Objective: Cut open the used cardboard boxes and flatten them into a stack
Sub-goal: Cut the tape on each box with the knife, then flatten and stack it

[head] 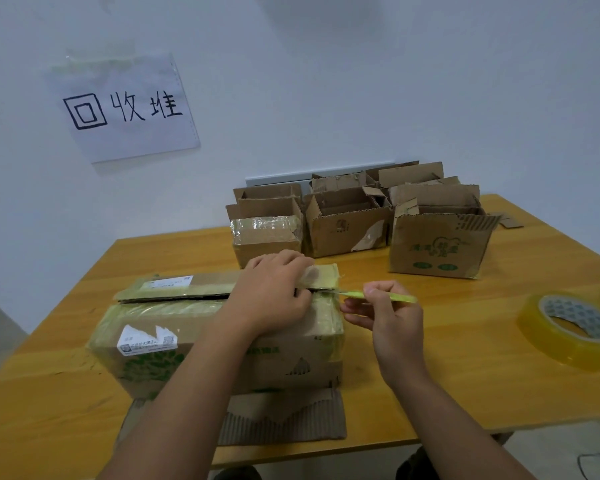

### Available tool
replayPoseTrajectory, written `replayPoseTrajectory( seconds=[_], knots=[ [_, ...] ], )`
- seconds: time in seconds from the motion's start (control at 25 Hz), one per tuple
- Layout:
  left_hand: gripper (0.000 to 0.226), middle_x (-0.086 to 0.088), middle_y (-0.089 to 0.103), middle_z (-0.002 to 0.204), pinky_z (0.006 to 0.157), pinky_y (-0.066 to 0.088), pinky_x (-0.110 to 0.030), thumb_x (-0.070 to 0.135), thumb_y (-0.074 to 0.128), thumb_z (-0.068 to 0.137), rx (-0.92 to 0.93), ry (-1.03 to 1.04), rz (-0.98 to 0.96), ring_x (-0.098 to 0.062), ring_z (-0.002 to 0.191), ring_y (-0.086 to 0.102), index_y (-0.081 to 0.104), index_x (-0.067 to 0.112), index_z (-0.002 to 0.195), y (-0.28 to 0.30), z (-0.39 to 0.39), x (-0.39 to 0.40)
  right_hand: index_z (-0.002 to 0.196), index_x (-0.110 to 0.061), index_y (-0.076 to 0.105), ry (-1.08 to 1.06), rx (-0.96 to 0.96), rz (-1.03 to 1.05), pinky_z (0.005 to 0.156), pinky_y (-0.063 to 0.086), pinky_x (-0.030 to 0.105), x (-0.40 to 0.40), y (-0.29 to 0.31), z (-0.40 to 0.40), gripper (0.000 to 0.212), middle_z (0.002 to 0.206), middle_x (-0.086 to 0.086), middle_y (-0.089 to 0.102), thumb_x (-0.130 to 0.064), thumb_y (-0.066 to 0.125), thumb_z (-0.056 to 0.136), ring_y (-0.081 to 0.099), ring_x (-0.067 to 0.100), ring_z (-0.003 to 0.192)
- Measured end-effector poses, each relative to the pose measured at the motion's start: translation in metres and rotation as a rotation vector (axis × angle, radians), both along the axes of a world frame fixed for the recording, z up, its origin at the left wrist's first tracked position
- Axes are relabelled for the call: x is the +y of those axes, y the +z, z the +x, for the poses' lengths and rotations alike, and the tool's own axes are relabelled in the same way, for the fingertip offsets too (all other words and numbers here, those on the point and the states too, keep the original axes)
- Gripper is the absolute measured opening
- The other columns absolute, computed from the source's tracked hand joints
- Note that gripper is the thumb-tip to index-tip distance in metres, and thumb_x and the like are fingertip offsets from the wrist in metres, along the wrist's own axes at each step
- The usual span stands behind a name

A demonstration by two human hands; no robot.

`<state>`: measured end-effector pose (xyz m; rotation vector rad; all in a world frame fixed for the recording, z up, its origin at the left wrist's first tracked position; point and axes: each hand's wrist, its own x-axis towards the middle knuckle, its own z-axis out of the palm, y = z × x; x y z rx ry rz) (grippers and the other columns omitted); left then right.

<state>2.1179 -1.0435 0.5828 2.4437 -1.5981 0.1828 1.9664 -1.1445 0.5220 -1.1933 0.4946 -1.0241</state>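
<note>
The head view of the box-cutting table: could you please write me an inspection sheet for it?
Surface: wooden table, with a flattened cardboard sheet at the near edge.
Job's things: large taped box, top seam split along most of its length; green cutter at the seam's right end; small taped box and open boxes behind.
Clutter: tape roll at right; cardboard scraps at the far right.
Hands: left hand presses on the large box's top; right hand holds the cutter.
Cables: nothing seen.
Surroundings: white wall, handwritten paper sign taped up.
</note>
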Motion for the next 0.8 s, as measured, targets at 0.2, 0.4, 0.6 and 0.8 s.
replayPoseTrajectory(
  seconds=[0.2, 0.4, 0.6, 0.8],
  knots=[
    [0.051, 0.008, 0.049, 0.142, 0.101, 0.036, -0.036, 0.039, 0.040, 0.090, 0.044, -0.005, 0.003, -0.014, 0.124, 0.046, 0.043, 0.032, 0.141, -0.006, -0.004, -0.010, 0.093, -0.007, 0.053, -0.007, -0.056, 0.202, 0.050, 0.057, 0.031, -0.010, -0.003, -0.003, 0.014, 0.069, 0.016, 0.070, -0.010, 0.041, 0.100, 0.072, 0.040, 0.069],
    [0.044, 0.012, 0.053, 0.139, 0.103, 0.032, -0.034, 0.049, 0.038, 0.097, -0.028, -0.016, -0.016, -0.011, 0.125, 0.048, 0.047, 0.033, 0.137, -0.010, 0.000, -0.008, 0.099, -0.008, 0.047, 0.122, -0.043, 0.333, 0.051, 0.057, 0.034, -0.025, -0.003, -0.002, 0.011, 0.067, 0.018, 0.066, -0.014, 0.038, 0.100, 0.069, 0.043, 0.068],
    [0.042, 0.012, 0.057, 0.135, 0.100, 0.033, -0.033, 0.048, 0.030, 0.101, -0.100, 0.006, -0.027, -0.011, 0.120, 0.053, 0.049, 0.033, 0.135, -0.012, -0.002, -0.010, 0.098, -0.006, 0.052, 0.212, 0.003, 0.324, 0.049, 0.056, 0.032, -0.030, 0.001, 0.006, 0.013, 0.064, 0.017, 0.065, -0.013, 0.042, 0.098, 0.070, 0.040, 0.067],
    [0.041, 0.013, 0.058, 0.133, 0.097, 0.032, -0.032, 0.047, 0.028, 0.102, -0.117, 0.008, -0.033, -0.011, 0.119, 0.053, 0.050, 0.033, 0.133, -0.014, -0.005, -0.009, 0.109, -0.012, 0.049, 0.201, 0.057, 0.271, 0.048, 0.053, 0.030, -0.036, 0.000, 0.016, 0.013, 0.061, 0.010, 0.065, -0.013, 0.044, 0.097, 0.069, 0.031, 0.062]
  ],
)
